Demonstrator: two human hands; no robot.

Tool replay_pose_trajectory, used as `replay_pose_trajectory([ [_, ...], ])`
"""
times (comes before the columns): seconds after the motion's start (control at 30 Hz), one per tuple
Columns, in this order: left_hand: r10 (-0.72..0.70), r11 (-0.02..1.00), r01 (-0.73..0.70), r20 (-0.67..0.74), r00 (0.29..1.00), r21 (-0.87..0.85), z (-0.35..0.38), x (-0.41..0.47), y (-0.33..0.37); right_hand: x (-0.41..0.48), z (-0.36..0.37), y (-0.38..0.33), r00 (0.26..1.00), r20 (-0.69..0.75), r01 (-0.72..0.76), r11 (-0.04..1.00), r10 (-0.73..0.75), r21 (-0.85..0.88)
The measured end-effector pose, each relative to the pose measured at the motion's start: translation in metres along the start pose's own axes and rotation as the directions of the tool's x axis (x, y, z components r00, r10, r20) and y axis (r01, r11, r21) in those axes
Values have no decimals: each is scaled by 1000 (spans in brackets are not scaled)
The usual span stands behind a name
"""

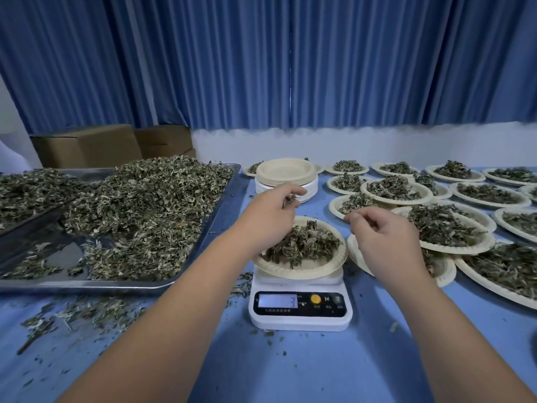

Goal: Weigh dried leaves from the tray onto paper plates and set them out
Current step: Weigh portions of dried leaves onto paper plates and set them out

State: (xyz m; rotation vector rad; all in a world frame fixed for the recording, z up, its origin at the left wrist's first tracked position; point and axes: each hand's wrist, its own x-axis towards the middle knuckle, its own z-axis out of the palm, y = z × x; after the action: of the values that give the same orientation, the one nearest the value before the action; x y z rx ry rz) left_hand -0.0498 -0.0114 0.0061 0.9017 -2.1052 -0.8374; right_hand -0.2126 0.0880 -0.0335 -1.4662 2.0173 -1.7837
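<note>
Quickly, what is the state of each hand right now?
Left hand: fingers pinch a few dried leaves.
Right hand: fingers curled; whether they hold anything cannot be told.

Head camera looks forward-down, seemingly close over table (290, 370).

Left hand (273, 212) pinches leaves (290, 200); right hand (383, 238) curled.
</note>
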Motion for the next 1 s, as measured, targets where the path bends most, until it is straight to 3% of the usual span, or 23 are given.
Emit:
replay_pose_trajectory([
  [0.1, -66, 991, 56, -80, 995, -121, -7, 3, 2, 0, 0, 0, 1000, 7, 12, 1000, -12, 0],
  [0.43, -97, 989, 67, -247, 964, -129, -48, -9, -25, -1, 0, 0, 1000, 11, -5, 1000, 5, -6],
  [0.67, -230, 956, 129, -397, 889, -265, -69, -29, -66, -2, 0, -2, 1000, 17, -11, 1000, 11, -7],
  [0.8, -225, 954, 112, -417, 880, -279, -70, -25, -59, -2, 2, -3, 1000, 21, -19, 1000, 19, -19],
  [1.0, -69, 954, -22, -289, 955, -299, -46, -9, -20, -2, 2, -3, 999, 8, -49, 999, 49, -12],
])
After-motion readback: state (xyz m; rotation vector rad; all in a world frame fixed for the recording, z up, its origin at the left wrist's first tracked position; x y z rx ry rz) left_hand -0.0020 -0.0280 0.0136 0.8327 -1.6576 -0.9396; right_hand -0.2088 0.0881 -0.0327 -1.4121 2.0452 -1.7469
